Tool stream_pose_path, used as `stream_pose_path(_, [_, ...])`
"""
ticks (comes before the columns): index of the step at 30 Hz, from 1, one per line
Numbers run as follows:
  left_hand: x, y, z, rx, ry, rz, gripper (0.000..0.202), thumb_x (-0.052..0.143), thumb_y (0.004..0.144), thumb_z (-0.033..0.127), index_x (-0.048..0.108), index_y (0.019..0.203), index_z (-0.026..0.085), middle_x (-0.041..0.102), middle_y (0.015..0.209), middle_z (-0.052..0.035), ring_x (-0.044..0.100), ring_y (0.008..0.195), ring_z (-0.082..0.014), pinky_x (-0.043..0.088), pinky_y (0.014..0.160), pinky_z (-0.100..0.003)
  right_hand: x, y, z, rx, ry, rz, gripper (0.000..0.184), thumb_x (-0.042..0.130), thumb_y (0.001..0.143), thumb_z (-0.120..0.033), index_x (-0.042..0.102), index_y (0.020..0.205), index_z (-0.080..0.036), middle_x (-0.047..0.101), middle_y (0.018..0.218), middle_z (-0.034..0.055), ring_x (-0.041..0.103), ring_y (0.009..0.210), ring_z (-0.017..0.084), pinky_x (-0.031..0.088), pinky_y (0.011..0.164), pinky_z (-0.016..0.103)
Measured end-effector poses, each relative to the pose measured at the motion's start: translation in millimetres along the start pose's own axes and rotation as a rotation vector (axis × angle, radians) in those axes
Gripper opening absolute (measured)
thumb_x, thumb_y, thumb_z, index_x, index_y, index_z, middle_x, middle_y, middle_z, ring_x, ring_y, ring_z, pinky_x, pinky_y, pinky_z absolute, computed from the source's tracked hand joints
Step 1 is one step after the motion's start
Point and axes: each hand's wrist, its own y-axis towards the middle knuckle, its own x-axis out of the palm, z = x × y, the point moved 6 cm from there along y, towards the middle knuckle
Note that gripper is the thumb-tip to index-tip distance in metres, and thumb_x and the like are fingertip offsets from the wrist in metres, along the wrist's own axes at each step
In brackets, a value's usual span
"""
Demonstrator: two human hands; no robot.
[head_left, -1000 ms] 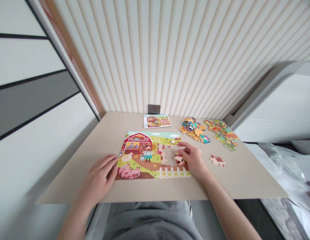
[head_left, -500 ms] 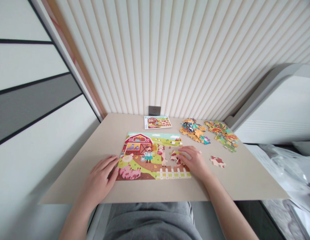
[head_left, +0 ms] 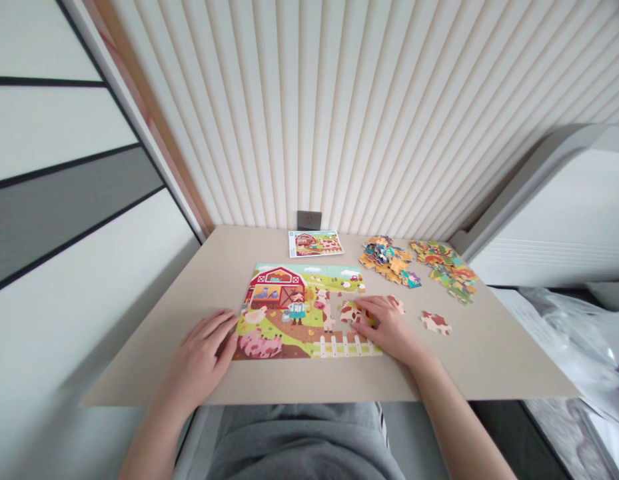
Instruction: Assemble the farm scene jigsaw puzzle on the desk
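Note:
A farm jigsaw puzzle (head_left: 274,320) with a red barn, a farmer and animals lies mostly joined, with a gap at its right side beside the cow. My left hand (head_left: 204,353) rests flat at the puzzle's left edge, fingers stretched and holding nothing. At the gap, my right hand (head_left: 392,330) has its fingers and thumb closed on a brown-and-white puzzle piece (head_left: 350,312), partly covered by the fingers. Behind that hand another cow-patterned piece (head_left: 399,305) shows in part. A loose brown-and-white piece (head_left: 436,323) lies farther right.
A picture card (head_left: 316,244) of the farm scene lies at the back, below a dark wall socket (head_left: 309,220). Toward the back right are a pile of orange and blue pieces (head_left: 389,260) and a green-and-orange group of pieces (head_left: 449,270). Clear plastic wrapping (head_left: 574,327) lies beyond the table's right edge.
My right hand has shifted slightly right and lower, with the brown-and-white puzzle piece lying flatter in the gap. Another piece now shows behind the hand. My left hand has stayed put.

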Motion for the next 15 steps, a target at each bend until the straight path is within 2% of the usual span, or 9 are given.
stream_pose_path(6, [1.2,-0.1,-1.6,0.003,-0.006,0.0,0.042,0.049,0.102,0.041,0.061,0.138,0.024,0.061,0.146,-0.008,0.054,0.138,-0.0297,0.044,0.117,-0.049,-4.3,0.1,-0.4,-0.022,0.001,0.066,0.043,0.066,0.096,-0.035,0.063,0.139,-0.029,0.069,0.133,0.0091,0.061,0.125,0.03,0.047,0.108,0.049])
stream_pose_path(15, [-0.3,0.8,-0.5,0.015,0.004,0.013,0.042,0.05,0.102,0.041,0.062,0.139,0.024,0.062,0.144,-0.0092,0.056,0.136,-0.03,0.045,0.117,-0.048,-1.5,0.4,1.3,-0.031,-0.005,0.077,0.041,0.062,0.099,-0.037,0.062,0.139,-0.029,0.069,0.134,0.0095,0.061,0.127,0.03,0.044,0.11,0.05])
